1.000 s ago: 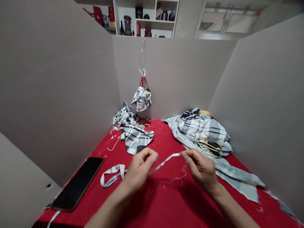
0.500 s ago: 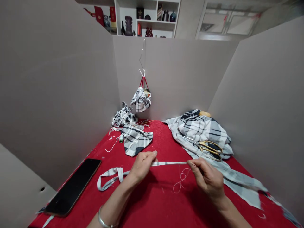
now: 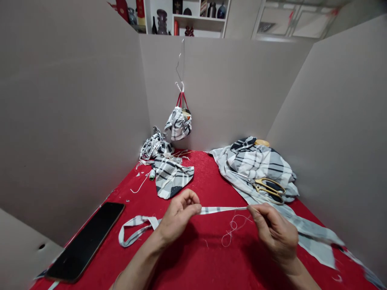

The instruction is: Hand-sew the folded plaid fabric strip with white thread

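Observation:
A narrow fabric strip, white with grey bands, is stretched taut between my two hands above the red cloth. My left hand pinches it between thumb and fingers, and its loose tail loops on the cloth to the left. My right hand is closed on the strip's other end with thumb and forefinger. A thin white thread hangs in loose curls near the right fingertips. Whether a needle is in the right fingers I cannot make out.
A phone lies at left. Gold-handled scissors rest on a heap of plaid fabric at right. Plaid scraps and a thread spool lie at back left. A plaid pouch hangs on the grey partition.
My right hand has shifted slightly right, keeping the strip taut. The left fingers have curled more, with the thumb now on the strip. The view has tilted slightly downward.

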Demonstrator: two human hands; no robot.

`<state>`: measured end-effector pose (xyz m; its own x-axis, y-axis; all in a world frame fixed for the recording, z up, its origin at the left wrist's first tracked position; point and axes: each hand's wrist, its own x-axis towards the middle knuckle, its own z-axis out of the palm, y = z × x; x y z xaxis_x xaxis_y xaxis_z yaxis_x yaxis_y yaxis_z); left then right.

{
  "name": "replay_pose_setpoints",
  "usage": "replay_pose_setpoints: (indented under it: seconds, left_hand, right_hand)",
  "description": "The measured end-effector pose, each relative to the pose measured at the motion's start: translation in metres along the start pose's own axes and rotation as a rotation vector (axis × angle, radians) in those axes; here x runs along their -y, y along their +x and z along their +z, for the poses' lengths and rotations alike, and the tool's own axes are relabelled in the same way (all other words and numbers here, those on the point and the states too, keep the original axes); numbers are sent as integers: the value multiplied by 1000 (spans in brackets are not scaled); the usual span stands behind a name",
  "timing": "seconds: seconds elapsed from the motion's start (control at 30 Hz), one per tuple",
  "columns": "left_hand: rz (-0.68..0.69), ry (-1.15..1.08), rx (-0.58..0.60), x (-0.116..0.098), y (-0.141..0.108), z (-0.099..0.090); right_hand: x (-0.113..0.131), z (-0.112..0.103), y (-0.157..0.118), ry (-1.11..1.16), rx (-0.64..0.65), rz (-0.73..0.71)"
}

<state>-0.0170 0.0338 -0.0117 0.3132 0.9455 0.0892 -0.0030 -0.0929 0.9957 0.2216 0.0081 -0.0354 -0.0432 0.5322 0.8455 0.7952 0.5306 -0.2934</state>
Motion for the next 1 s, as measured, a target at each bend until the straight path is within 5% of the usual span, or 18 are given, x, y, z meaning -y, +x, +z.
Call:
replay_pose_setpoints:
  seconds: [0.3, 1.0]
  left_hand:
    - [39, 214, 113, 0, 2, -4]
    - [-56, 33, 122, 9, 5, -2]
  right_hand:
    - [2, -6, -1, -115, 0, -87]
    - [2, -5, 1, -10, 31, -12]
